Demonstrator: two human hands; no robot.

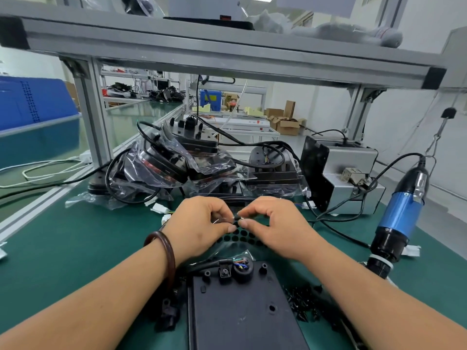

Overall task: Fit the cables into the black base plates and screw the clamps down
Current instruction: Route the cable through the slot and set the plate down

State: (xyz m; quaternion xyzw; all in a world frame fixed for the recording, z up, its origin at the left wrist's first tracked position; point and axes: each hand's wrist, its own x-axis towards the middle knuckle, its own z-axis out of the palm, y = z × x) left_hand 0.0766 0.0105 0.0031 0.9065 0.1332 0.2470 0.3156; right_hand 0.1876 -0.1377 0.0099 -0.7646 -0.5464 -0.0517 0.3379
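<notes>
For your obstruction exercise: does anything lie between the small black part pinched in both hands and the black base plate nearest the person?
Nothing visible does. The left hand and right hand hold the small black part above the black base plate.

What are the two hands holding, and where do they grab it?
Both the left hand and right hand pinch a tiny black part between fingertips, one on each side. What the part is cannot be told.

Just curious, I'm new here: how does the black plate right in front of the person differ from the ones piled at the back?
The near base plate lies flat, bare and alone on the mat; the piled plates lean on each other in clear plastic bags. The near one's cable ends at a clamp; theirs loop loose. Both are black.
</notes>
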